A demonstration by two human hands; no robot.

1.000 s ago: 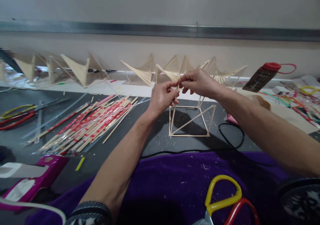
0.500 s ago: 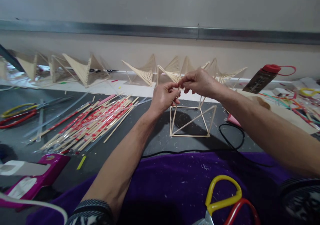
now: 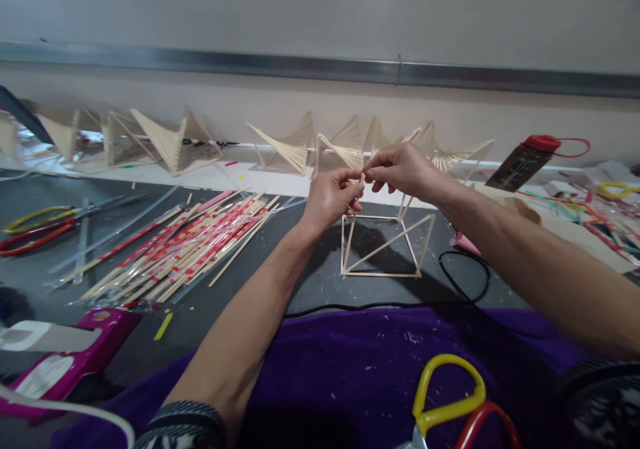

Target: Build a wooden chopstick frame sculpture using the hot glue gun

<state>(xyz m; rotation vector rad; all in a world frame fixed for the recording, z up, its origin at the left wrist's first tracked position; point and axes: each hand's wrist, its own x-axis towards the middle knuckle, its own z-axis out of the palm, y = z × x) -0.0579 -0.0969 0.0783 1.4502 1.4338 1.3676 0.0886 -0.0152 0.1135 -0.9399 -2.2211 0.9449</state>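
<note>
A frame of thin wooden sticks stands on the dark table, with a square base, slanting sticks and raised corners. My left hand pinches a stick of this frame near its upper left corner. Close against it, my right hand has thumb and fingertips pressed together at the top of the same corner. The exact joint between the fingertips is mostly hidden. Behind the hands stands a row of stick models with twisted, fanned surfaces, set on a white ledge.
Wrapped wooden sticks lie to the left, near red-and-yellow scissors and a magenta device. Another pair of scissors rests on purple cloth in front. A black cable crosses the table. A bottle leans at the right.
The whole view has shifted slightly, so things appear a little lower. Both hands keep their pinch at the frame's corner, with hardly any movement.
</note>
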